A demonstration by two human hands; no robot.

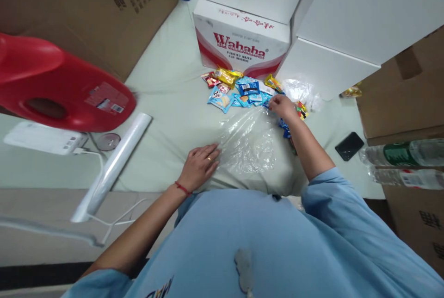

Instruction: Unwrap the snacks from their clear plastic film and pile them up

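Observation:
A clear plastic bag (251,147) lies crumpled on the pale cloth in front of me. My left hand (201,164) rests flat at the bag's left edge, its fingers stretched out and touching the plastic. My right hand (282,106) is at the right side of a pile of small wrapped snacks, fingers curled down and pinched; whatever they hold is hidden. Within the pile are a light-blue snack packet (221,99), a dark-blue snack packet (249,89) and a yellow snack packet (227,76). More packets show under and beside my right wrist, partly covered by the arm.
Behind the snacks stands a white-and-red Wahaha water carton (243,43). A red jug (69,85), a white power bank (45,138) and a plastic film roll (114,164) are at left. To the right are a black phone (349,146) and two plastic bottles (402,154).

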